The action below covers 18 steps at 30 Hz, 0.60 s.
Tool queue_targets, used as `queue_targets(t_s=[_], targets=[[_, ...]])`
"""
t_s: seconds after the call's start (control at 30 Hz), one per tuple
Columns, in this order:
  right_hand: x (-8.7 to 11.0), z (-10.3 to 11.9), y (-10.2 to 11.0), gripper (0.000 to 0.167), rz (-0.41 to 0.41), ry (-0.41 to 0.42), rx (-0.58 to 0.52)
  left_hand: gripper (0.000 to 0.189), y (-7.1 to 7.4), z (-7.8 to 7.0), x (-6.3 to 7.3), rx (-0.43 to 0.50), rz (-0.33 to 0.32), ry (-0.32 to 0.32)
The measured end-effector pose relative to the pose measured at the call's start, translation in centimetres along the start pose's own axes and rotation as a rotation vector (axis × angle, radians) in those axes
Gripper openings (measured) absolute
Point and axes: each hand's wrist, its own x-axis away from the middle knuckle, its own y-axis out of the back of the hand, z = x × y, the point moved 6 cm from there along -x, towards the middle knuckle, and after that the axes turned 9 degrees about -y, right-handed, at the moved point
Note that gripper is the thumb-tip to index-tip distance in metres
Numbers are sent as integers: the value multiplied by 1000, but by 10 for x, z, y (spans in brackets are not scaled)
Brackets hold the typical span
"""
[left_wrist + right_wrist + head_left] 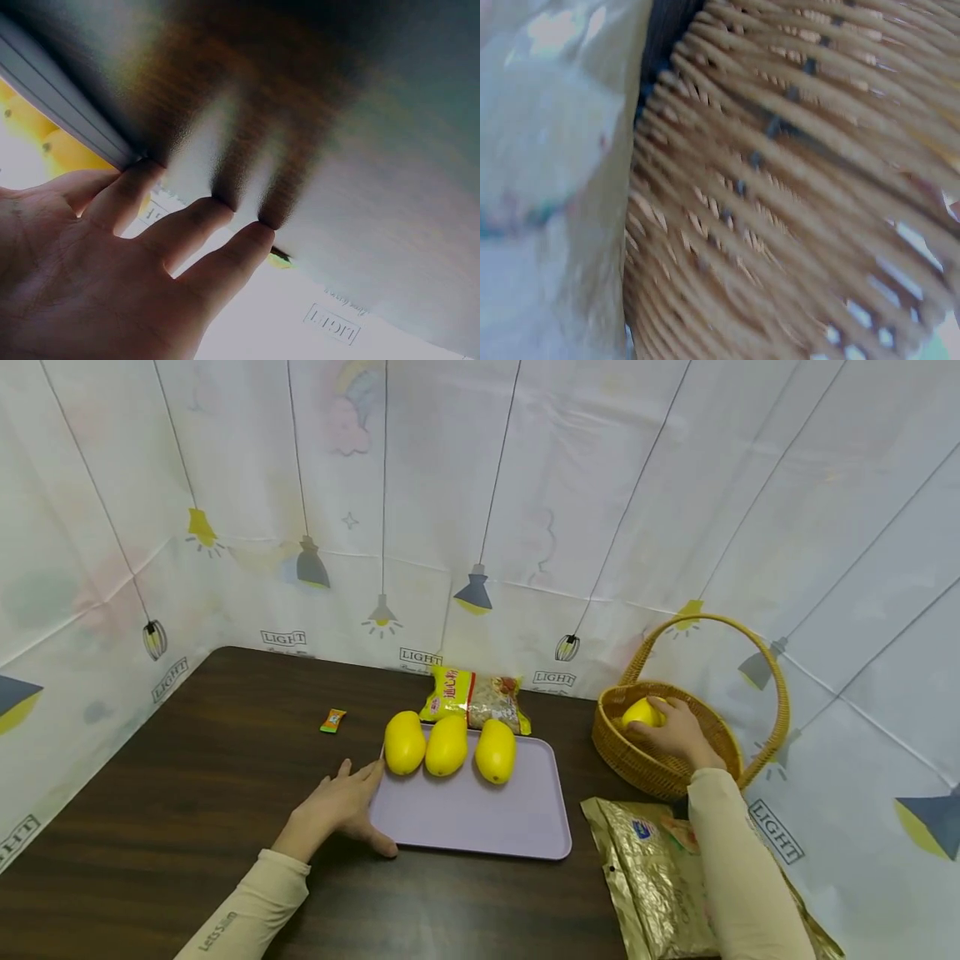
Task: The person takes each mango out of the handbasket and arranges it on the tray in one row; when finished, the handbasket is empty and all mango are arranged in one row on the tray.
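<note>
On the lilac tray (pixel 480 822) lie three smooth yellow mangoes (pixel 447 746), side by side along its far left part. My left hand (pixel 341 806) is spread at the tray's left edge, thumb by the near corner; in the left wrist view its fingertips (pixel 259 234) rest on the table beside the tray rim (pixel 71 94). Over at the right, my right hand (pixel 678 731) reaches inside a wicker basket (pixel 630 764) and grips another yellow mango (pixel 643 713). The right wrist view has only the basket's woven side (pixel 780 195), with the hand's fingers hidden.
Behind the tray lies a yellow snack bag (pixel 480 697). A small orange-green wrapped sweet (pixel 332 721) sits left of it. A large gold packet (pixel 652 877) lies before the basket, under the right forearm. The basket's tall handle (pixel 782 693) arches up near the patterned wall cloth (pixel 465 485).
</note>
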Motion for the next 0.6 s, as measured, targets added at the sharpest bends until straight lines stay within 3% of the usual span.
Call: queue_targets(t_s=[0.37,0.6], targets=[[16,8,13,87,-49,33,-8,136,3,-2,2,7,7,-6],[35,28,21,85,-71,107,-32,136,3,-4,3,14,9,-13]])
